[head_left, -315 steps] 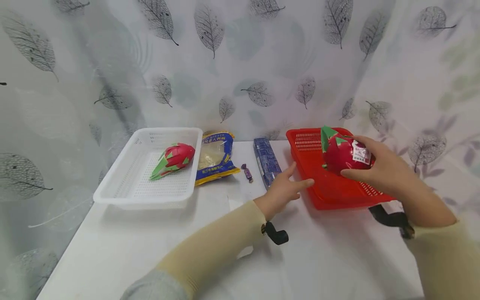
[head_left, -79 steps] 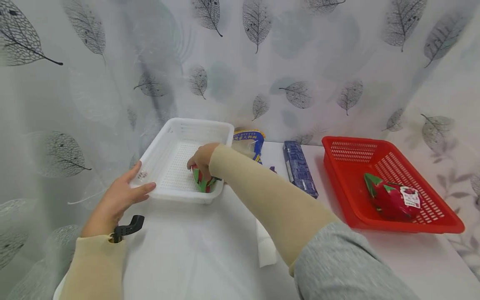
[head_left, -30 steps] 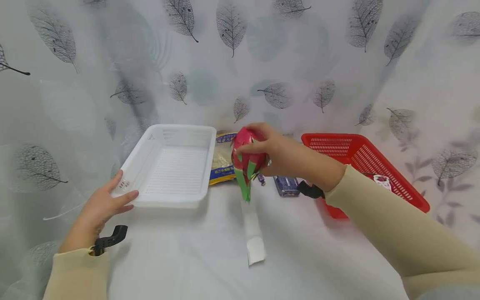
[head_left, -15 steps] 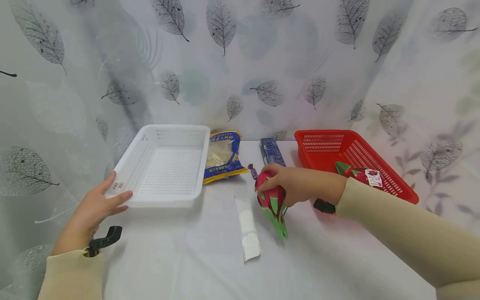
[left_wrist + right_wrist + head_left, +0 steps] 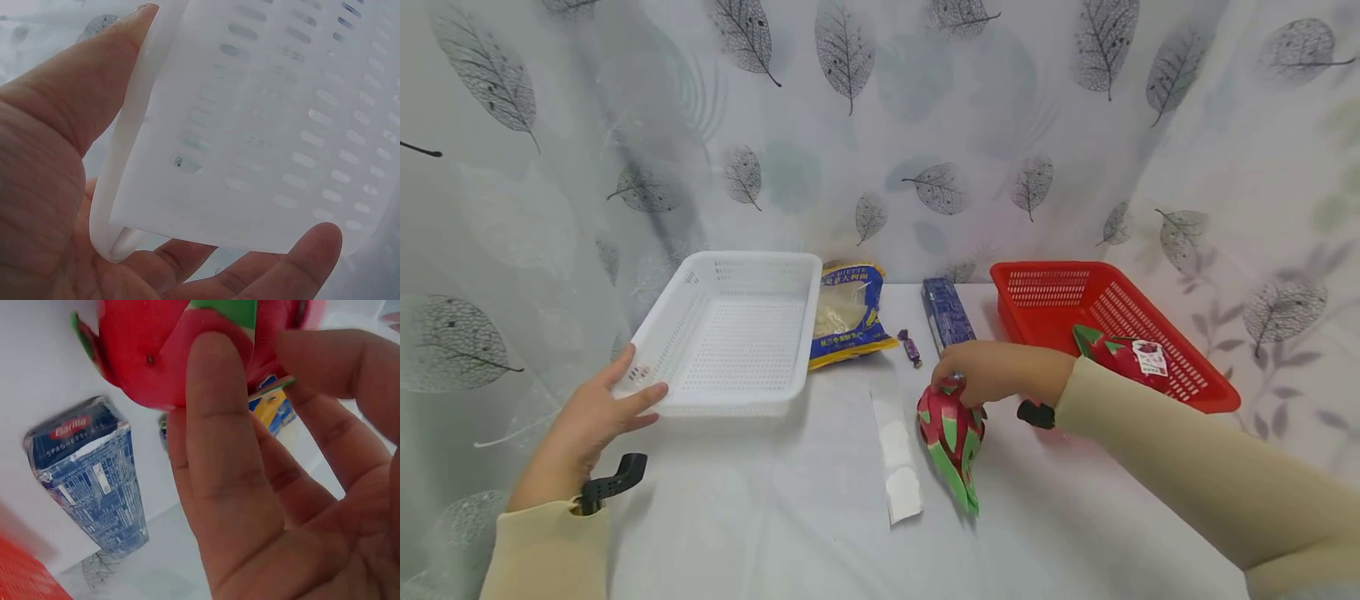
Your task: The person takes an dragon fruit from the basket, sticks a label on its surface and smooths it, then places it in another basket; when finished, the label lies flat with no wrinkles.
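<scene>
A red dragon fruit (image 5: 951, 429) with green scales lies on the white table, its green tip toward me. My right hand (image 5: 981, 371) is at its far end, thumb and fingers on opposite sides; in the right wrist view, the fingers (image 5: 312, 250) of the other hand are out of sight, and one right finger (image 5: 215, 406) lies against the red skin. My left hand (image 5: 587, 425) grips the near left corner of the white basket (image 5: 737, 408), thumb over the rim and fingers beneath. A second dragon fruit (image 5: 1120, 358) with a white label lies inside the red basket (image 5: 1037, 321).
Between the baskets lie a blue and yellow pasta bag (image 5: 850, 317), a purple-wrapped candy (image 5: 910, 348) and a blue Barilla spaghetti box (image 5: 947, 312). A white paper strip (image 5: 895, 450) is left of the fruit. A leaf-patterned curtain (image 5: 880, 125) hangs behind.
The right hand has taken the dragon fruit out of the white basket and carried it right. Over the last half second the fruit has lowered toward me. The left hand stays on the basket.
</scene>
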